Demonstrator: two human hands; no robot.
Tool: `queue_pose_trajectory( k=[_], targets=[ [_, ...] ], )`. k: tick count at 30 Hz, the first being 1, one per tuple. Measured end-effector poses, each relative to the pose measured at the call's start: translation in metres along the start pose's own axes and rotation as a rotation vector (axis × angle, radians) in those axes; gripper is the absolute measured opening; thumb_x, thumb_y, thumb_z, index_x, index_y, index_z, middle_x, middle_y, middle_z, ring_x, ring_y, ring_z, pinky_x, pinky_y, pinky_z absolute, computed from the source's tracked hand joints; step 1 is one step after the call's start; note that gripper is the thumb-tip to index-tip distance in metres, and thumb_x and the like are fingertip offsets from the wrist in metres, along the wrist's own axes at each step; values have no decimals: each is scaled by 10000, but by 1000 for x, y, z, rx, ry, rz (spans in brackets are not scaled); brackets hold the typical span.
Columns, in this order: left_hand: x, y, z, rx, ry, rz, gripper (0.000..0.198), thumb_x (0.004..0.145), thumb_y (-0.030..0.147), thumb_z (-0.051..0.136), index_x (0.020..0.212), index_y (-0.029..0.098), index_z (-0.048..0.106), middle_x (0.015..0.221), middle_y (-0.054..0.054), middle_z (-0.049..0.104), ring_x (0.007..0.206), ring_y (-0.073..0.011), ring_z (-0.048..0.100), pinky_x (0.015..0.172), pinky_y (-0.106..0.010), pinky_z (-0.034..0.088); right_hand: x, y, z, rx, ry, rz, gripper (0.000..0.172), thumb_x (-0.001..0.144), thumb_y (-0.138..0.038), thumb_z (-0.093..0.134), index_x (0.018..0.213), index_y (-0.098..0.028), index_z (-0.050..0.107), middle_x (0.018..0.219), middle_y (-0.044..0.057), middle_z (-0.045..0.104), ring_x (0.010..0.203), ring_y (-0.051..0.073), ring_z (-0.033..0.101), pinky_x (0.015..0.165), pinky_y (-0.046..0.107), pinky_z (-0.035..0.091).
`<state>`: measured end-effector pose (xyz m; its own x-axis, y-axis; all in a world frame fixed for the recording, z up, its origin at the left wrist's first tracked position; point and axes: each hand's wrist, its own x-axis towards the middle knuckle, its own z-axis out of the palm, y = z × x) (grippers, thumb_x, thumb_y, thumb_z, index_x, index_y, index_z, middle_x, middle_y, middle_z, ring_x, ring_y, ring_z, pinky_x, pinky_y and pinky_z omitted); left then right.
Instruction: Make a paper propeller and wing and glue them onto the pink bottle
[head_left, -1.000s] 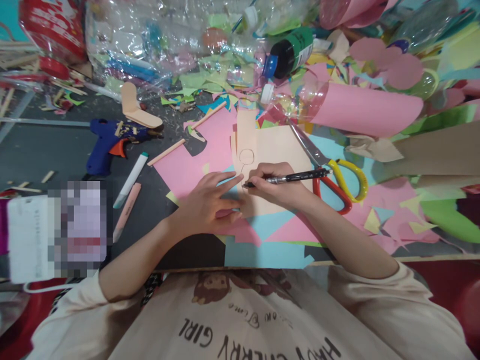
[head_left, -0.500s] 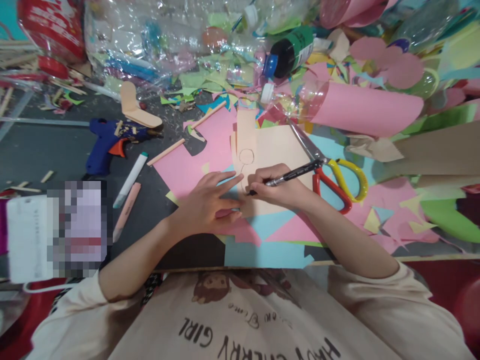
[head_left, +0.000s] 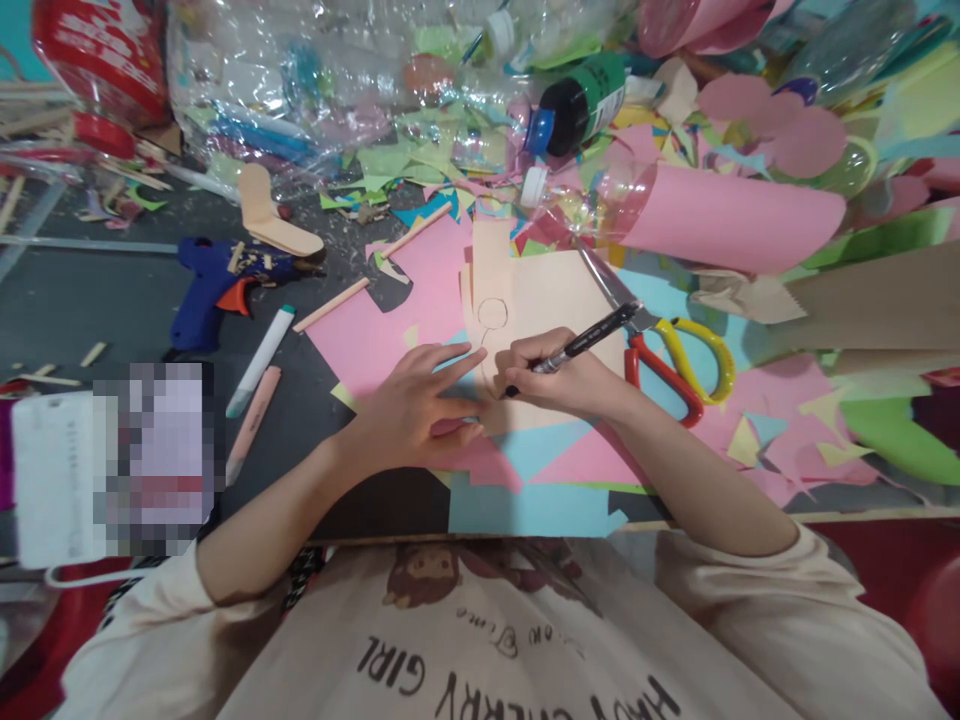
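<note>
My right hand [head_left: 551, 370] is closed round a black pen [head_left: 596, 332], its tip low over the cream paper [head_left: 566, 290]. On that paper is a drawn circle [head_left: 493, 313] with a curved line running down from it towards the pen. My left hand [head_left: 427, 405] lies flat with fingers spread, its fingertips at the left edge of the cream paper beside the drawn line. Pink paper [head_left: 360, 340] and light blue paper [head_left: 536, 510] lie under and around the cream sheet. Scissors [head_left: 679, 365] with red and yellow handles rest just right of the pen.
A blue glue gun [head_left: 206, 290] lies at the left, with a green-capped marker [head_left: 262, 360] and a pink marker [head_left: 255, 425] nearer. A bottle wrapped in pink paper [head_left: 739, 215] lies behind the scissors. Plastic bottles and paper scraps fill the back.
The pen tip has shifted slightly right and down, and the drawn line reaches a little further. The pen's rear end tilts higher. My left hand has stayed in place.
</note>
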<state>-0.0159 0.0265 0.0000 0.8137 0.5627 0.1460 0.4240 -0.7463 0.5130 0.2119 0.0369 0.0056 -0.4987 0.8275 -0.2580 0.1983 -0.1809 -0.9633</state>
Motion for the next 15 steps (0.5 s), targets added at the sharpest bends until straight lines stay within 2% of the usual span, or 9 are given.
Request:
queue_pose_trajectory(
  k=[4, 7, 10, 12, 15],
  targets=[
    [-1, 0, 0, 7, -12, -16, 259, 938, 337, 514, 950, 272, 764, 1429, -80, 558, 1330, -265, 477, 1077, -486, 427, 0, -1, 1, 13, 12, -2, 275, 744, -241, 572, 518, -209, 418, 536, -40, 444, 555, 100, 442, 526, 259, 346],
    [-2, -1, 2, 36, 5, 10, 248, 934, 334, 520, 996, 268, 751, 1428, -91, 554, 1326, -265, 479, 1074, -476, 429, 1, -2, 1, 128, 28, 10, 311, 746, -260, 583, 496, -211, 404, 511, -41, 468, 523, 91, 456, 517, 255, 377],
    [-2, -1, 3, 119, 25, 39, 298, 937, 348, 525, 1176, 262, 680, 1409, -120, 555, 1306, -279, 492, 1061, -479, 434, 2, -1, 2, 233, 237, -55, 264, 738, -276, 610, 525, -210, 470, 518, -41, 518, 522, 100, 527, 551, 270, 477],
    [-1, -1, 2, 178, 18, 42, 336, 940, 369, 530, 1238, 254, 632, 1365, -128, 576, 1270, -285, 514, 1045, -481, 442, 3, 0, 2, 224, 392, -100, 221, 748, -286, 633, 569, -212, 526, 541, -42, 542, 542, 109, 562, 610, 295, 540],
    [1, 1, 1, 243, 6, 31, 355, 947, 392, 525, 1254, 231, 596, 1209, -117, 645, 1127, -260, 583, 1005, -461, 470, 5, 0, 2, 192, 491, -117, 175, 784, -310, 641, 641, -223, 589, 572, -41, 565, 541, 103, 553, 618, 287, 549]
  ],
)
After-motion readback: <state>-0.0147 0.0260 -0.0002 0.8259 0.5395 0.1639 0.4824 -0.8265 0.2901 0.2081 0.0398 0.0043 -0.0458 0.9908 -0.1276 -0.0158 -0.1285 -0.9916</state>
